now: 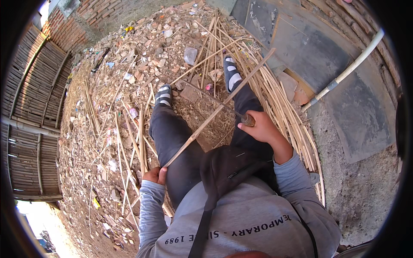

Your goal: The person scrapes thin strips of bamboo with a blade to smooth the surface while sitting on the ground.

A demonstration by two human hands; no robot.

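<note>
My left hand [155,175] is closed around the near end of a long split bamboo strip [198,133], beside my left thigh. The strip slants up to the right across my legs, its far end past my right foot. In my right hand [262,130], over my right thigh, is the wooden handle of a long, narrow-bladed knife [214,99]. Its dark blade points forward and left and crosses the strip near mid-length. Whether the edge is cutting into the bamboo I cannot tell.
Many bamboo strips [286,116] lie piled along my right side, and others [141,137] are scattered on the left. Rubble and litter cover the ground [94,180]. Dark sheets [309,51] and a pale pole [344,75] stand right; a bamboo wall [32,81] is left.
</note>
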